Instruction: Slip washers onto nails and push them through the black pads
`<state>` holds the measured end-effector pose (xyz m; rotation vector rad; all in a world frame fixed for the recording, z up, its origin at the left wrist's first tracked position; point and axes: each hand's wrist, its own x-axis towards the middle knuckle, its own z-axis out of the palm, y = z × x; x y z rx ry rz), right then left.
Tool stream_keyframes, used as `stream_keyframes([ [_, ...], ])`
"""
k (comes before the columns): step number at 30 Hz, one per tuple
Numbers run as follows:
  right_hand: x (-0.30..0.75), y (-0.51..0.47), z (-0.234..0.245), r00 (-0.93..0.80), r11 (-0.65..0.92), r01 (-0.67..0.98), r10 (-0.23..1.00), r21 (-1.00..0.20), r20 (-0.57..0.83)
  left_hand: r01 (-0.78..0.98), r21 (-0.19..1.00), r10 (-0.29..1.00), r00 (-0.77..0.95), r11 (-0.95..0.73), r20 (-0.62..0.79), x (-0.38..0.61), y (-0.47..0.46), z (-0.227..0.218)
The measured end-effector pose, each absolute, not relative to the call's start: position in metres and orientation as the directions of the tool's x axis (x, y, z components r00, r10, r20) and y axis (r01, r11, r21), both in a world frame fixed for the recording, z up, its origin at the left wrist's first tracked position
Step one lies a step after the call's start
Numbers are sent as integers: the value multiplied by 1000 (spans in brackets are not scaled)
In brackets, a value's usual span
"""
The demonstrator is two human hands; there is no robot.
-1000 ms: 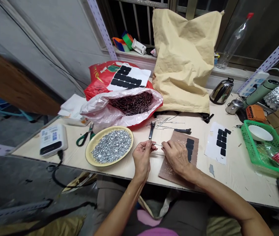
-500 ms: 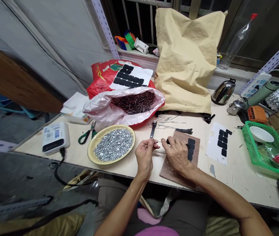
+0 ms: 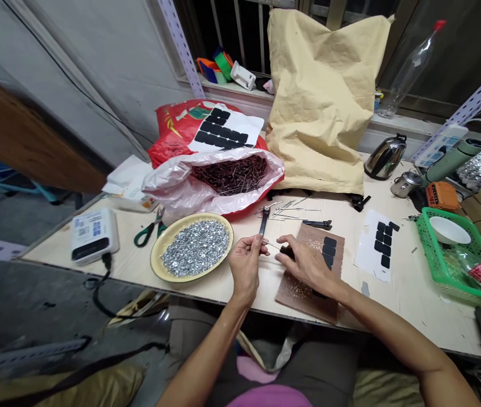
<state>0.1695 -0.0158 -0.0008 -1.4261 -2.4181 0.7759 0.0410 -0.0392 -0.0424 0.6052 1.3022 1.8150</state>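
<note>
My left hand [image 3: 246,261] is closed in a pinch in front of the bowl's right side. Between its fingertips is one end of a thin metal rod [image 3: 273,245]. The rod points right toward a black piece [image 3: 287,252]. My right hand [image 3: 306,265] has its thumb and index finger around this black piece, above a brown corrugated board [image 3: 291,291]. Black rounded-square pads [image 3: 329,251] lie on the board, partly covered by my right hand. A yellow bowl [image 3: 155,263] of small silvery metal pieces [image 3: 198,247] stands left of my left hand.
Behind the hands lie loose metal rods [image 3: 293,212], a black strip [image 3: 263,222] and an open red bag [image 3: 168,150] of dark nails or screws. Scissors [image 3: 149,229] and a white box [image 3: 95,236] lie left. A pad sheet [image 3: 359,254] and green basket [image 3: 435,265] are right.
My right hand's thumb and index finger have spread around the black piece, which shows more now. Both hands have shifted slightly, the left one a little leftward.
</note>
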Motion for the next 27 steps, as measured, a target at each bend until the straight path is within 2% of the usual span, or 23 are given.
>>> stream_keyframes([
  [3,178,-22,2,-483,489,822,870,-292,100,-378,916,830,-548,-133,-105,46,-39,-38],
  [5,185,-25,-1,-481,514,826,857,-230,187,-435,894,852,-504,-105,-144,52,-41,-34],
  [9,206,-27,-9,-466,539,810,831,-231,305,-585,811,910,-346,-19,-229,65,-47,-26],
  [15,244,-40,-14,-428,512,815,847,-271,314,-675,713,933,-103,190,-346,82,-49,-27],
  [23,262,-49,-18,-452,529,842,799,-106,396,-672,684,913,-29,283,-407,96,-48,-28],
  [27,262,-49,-20,-465,547,837,743,-35,481,-598,725,904,-5,340,-428,101,-49,-28],
])
